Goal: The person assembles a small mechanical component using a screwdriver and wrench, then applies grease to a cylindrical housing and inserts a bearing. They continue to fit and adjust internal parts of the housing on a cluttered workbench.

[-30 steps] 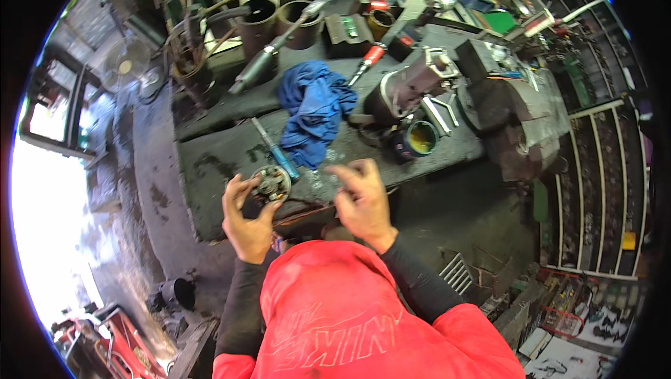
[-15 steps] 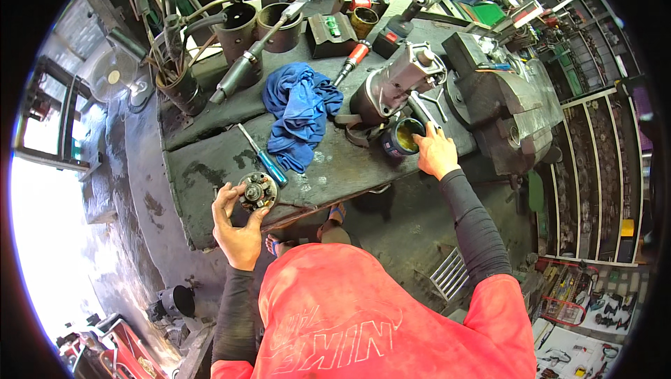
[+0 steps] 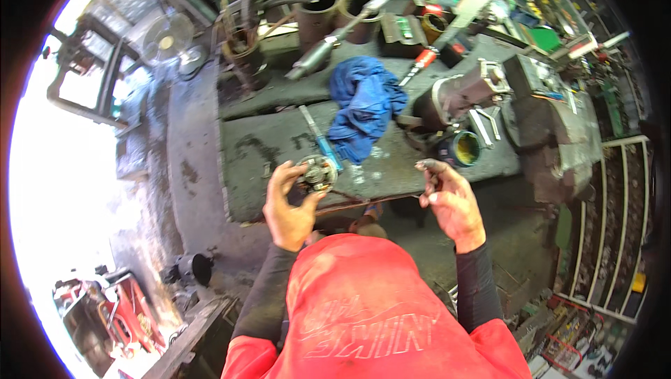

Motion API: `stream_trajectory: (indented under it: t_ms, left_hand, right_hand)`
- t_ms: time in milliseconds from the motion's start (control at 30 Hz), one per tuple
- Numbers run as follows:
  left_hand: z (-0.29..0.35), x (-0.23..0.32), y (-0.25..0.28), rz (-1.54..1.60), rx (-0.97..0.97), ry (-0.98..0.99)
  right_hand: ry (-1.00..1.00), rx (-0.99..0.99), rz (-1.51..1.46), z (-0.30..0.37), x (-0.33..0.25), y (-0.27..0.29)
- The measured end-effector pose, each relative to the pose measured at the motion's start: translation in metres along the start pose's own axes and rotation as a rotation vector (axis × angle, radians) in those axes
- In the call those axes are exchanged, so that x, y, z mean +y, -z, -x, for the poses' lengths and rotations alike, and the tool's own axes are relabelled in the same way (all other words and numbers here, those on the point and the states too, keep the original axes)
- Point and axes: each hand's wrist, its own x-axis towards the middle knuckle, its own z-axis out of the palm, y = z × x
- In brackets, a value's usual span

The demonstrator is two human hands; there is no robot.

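Note:
My left hand (image 3: 288,206) holds a small round metal part (image 3: 316,172) with visible inner pieces, just above the near edge of the grey workbench (image 3: 279,145). My right hand (image 3: 451,201) is drawn back over the bench's front edge, with a small dark piece (image 3: 428,168) pinched between thumb and fingertips. A blue-handled screwdriver (image 3: 320,140) lies on the bench just beyond the round part. A crumpled blue rag (image 3: 365,105) lies behind it. A small can with yellow inside (image 3: 463,148) stands to the right of the rag.
A metal engine-like housing (image 3: 458,96) and a heavy vise (image 3: 549,110) stand at the right of the bench. Pipes, tubes and tools crowd the back. Shelves with parts (image 3: 608,218) run along the right. A fan (image 3: 168,38) stands at the far left, red machinery (image 3: 119,309) on the floor.
My right hand reached out to the yellow can half a second ago and has come back toward me with a small piece. My left hand kept holding the round part.

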Motion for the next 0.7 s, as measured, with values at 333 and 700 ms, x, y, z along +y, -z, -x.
stream_trajectory:
  t_ms: [333, 700]
  left_hand:
    - [-0.003, -0.009, 0.002, 0.007, -0.013, -0.046]
    - [-0.003, -0.006, 0.002, 0.067, -0.007, -0.025]
  right_hand:
    - [-0.214, -0.249, 0.032, -0.032, 0.098, -0.111]
    - [0.479, -0.109, 1.394, -0.02, 0.088, -0.109]
